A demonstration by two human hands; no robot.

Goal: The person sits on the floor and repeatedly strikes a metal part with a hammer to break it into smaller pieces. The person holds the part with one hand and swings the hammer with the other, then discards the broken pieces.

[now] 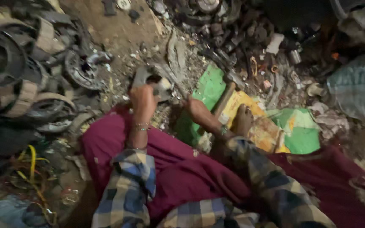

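Note:
I sit on the ground in a maroon garment [178, 169] and plaid sleeves. My left hand [142, 102] is stretched forward and closed on a flat grey metal part [151, 80] that rests among the scrap. My right hand [197, 110] is blurred and lies low over a green sheet [210, 86]. Just to its right a wooden handle [224, 99] slants up toward a dark metal piece; whether my fingers hold it is unclear. A bare foot [242, 120] presses on a yellow and green printed sheet [271, 131].
Worn rings and belts of dark scrap [26, 80] are heaped at the left. Small metal parts [233, 38] pile up at the back. A grey sack [360, 88] stands at the right. Yellow wires [30, 164] lie at the lower left, on dusty dirt ground [115, 29].

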